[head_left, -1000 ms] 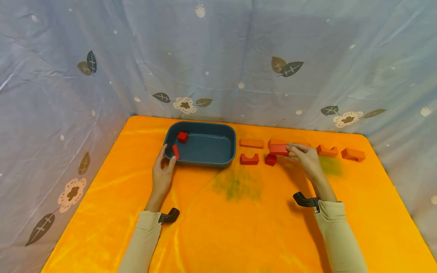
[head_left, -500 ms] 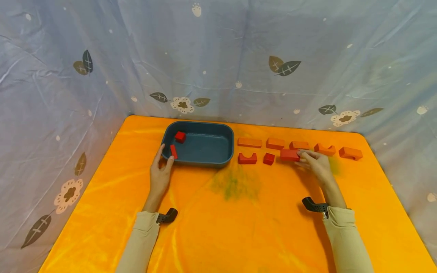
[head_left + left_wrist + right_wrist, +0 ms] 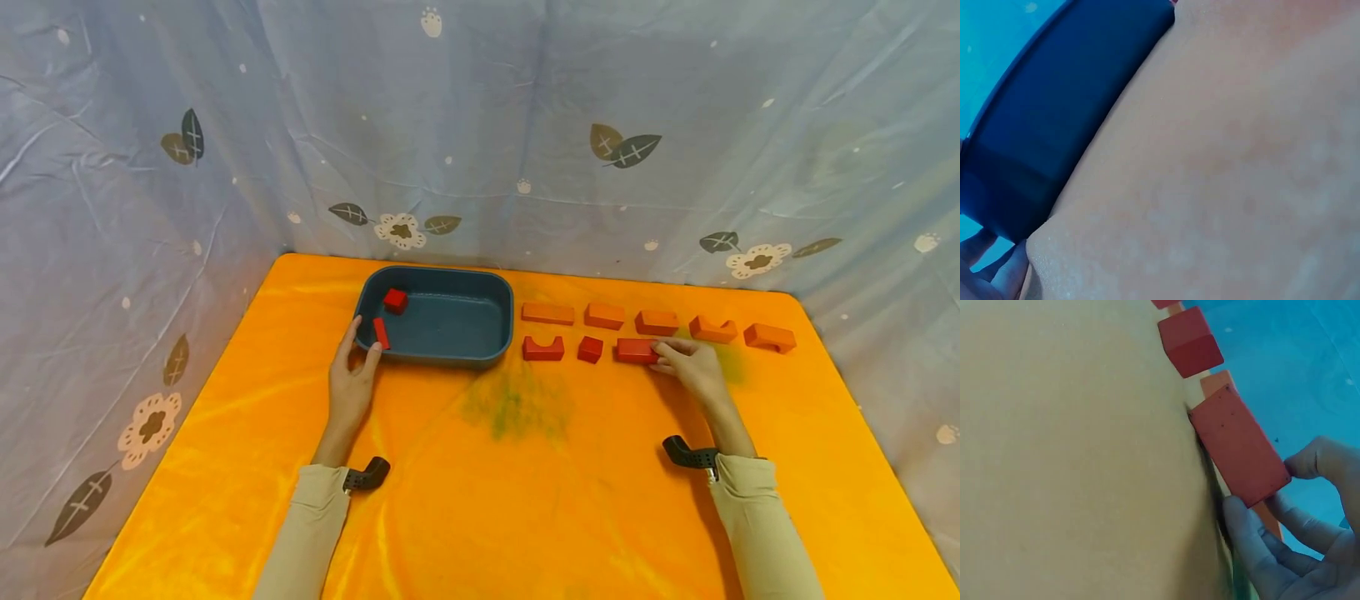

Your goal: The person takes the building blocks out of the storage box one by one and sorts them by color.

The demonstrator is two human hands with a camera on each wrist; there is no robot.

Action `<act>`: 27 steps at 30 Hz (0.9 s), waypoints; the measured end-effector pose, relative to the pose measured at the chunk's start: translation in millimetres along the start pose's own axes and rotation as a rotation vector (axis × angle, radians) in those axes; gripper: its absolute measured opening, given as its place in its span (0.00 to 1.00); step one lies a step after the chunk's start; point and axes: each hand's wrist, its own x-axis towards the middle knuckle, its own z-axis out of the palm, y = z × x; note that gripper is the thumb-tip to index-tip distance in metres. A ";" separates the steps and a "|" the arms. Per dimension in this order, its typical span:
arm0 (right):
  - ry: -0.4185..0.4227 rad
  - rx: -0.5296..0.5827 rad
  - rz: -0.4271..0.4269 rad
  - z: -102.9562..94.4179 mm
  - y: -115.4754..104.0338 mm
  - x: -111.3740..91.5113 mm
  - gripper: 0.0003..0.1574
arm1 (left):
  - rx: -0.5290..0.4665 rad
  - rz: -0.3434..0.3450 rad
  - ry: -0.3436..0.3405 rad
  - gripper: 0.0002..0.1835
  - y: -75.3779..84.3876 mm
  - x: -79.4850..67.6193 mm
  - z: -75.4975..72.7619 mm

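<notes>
My right hand (image 3: 692, 365) pinches a red rectangular block (image 3: 636, 351) by its right end, low over the cloth. In the right wrist view, thumb and fingers meet the near end of this block (image 3: 1241, 447). Left of it sit a red cube (image 3: 590, 349) and a red block with a curved notch (image 3: 543, 348). My left hand (image 3: 351, 387) grips the front left corner of a dark blue tray (image 3: 495, 350), thumb at the front rim and fingers along the left side. Inside the tray lie a red cube (image 3: 395, 301) and a thin red block (image 3: 382, 333).
Behind the red row runs a row of orange blocks: a long flat one (image 3: 548, 314), two rectangular blocks (image 3: 604, 316), and two notched blocks (image 3: 713, 329) at the right. An orange cloth (image 3: 525, 500) covers the table. A patterned curtain (image 3: 480, 125) hangs behind.
My right hand has carried the red rectangular block right, past the red cube, then lowered it toward the cloth in front of the orange row. The left hand stays at the tray.
</notes>
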 end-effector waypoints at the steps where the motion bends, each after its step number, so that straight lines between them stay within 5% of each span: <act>1: 0.008 -0.010 0.004 0.1 0.1 0.1 0.34 | 0.002 0.001 0.001 0.31 0.0 0.0 0.3; 10: 0.083 -0.174 -0.008 0.8 0.3 0.2 0.27 | 0.054 0.035 0.019 0.30 1.2 -0.6 4.2; 19: 0.042 -0.150 0.011 1.9 -4.4 2.5 0.29 | 0.050 0.059 0.032 0.30 -2.1 0.4 2.3; 27: 0.022 -0.243 -0.016 2.1 -6.2 3.9 0.27 | 0.028 0.021 0.015 0.31 -1.7 0.6 0.7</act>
